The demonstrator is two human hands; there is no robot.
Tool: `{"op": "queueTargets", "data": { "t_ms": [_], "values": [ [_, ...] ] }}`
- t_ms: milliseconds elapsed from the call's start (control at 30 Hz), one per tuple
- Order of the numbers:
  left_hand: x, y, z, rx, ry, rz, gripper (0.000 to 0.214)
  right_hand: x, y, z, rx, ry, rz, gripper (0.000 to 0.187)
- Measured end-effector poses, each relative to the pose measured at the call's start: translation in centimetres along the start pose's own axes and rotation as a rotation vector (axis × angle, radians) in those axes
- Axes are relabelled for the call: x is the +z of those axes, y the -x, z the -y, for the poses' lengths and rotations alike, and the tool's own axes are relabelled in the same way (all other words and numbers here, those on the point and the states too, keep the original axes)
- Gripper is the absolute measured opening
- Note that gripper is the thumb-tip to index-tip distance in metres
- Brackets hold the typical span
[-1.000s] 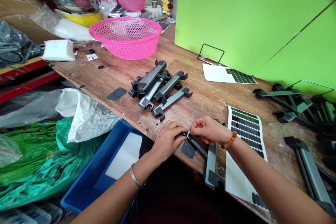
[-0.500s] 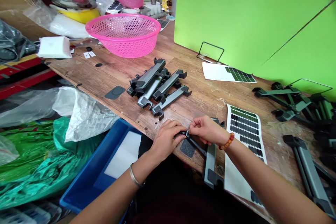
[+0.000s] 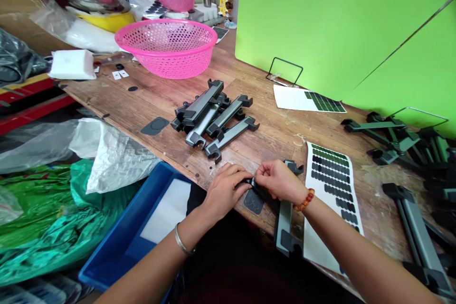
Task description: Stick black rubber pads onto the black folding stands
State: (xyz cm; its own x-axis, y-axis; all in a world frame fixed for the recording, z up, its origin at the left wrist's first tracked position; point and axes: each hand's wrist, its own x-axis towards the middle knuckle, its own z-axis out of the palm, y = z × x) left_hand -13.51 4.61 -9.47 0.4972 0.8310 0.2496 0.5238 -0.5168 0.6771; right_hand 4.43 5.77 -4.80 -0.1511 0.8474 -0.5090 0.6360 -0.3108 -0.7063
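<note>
Both my hands meet at the near edge of the wooden table (image 3: pixel 149 99). My left hand (image 3: pixel 224 190) grips the black end of a folding stand arm (image 3: pixel 285 221), fingers curled round it. My right hand (image 3: pixel 280 180) pinches at the same black tip, fingers pressed together; what lies under the fingertips is hidden. A grey bar of that stand runs toward me. A dark oval pad (image 3: pixel 253 202) lies on the table just below my hands. Right of my wrist lies a white sheet of black pad stickers (image 3: pixel 331 185).
A pile of grey-and-black stand arms (image 3: pixel 213 116) lies mid-table, a large pink basket (image 3: pixel 167 45) behind it. Another sticker sheet (image 3: pixel 306 99) sits by the green board (image 3: pixel 320 23). More stands (image 3: pixel 395 137) lie at right. A blue bin (image 3: pixel 142 232) and plastic bags (image 3: pixel 71 199) are below left.
My hands stay pinched on the stand's black tip, shifting only slightly. The view has drifted a little; nothing on the table has moved.
</note>
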Motion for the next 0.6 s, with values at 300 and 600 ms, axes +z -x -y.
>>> {"op": "queueTargets", "data": {
  "t_ms": [300,600],
  "values": [
    [0.9,1.7,0.4,0.258,-0.115,-0.147,0.021,0.8,-0.2,-0.4,0.019,-0.032,-0.043,0.003],
    [0.7,1.3,-0.1,0.253,-0.14,-0.063,0.031,-1.8,4.9,-1.9,-0.228,-0.422,-0.255,0.025]
  ]
}}
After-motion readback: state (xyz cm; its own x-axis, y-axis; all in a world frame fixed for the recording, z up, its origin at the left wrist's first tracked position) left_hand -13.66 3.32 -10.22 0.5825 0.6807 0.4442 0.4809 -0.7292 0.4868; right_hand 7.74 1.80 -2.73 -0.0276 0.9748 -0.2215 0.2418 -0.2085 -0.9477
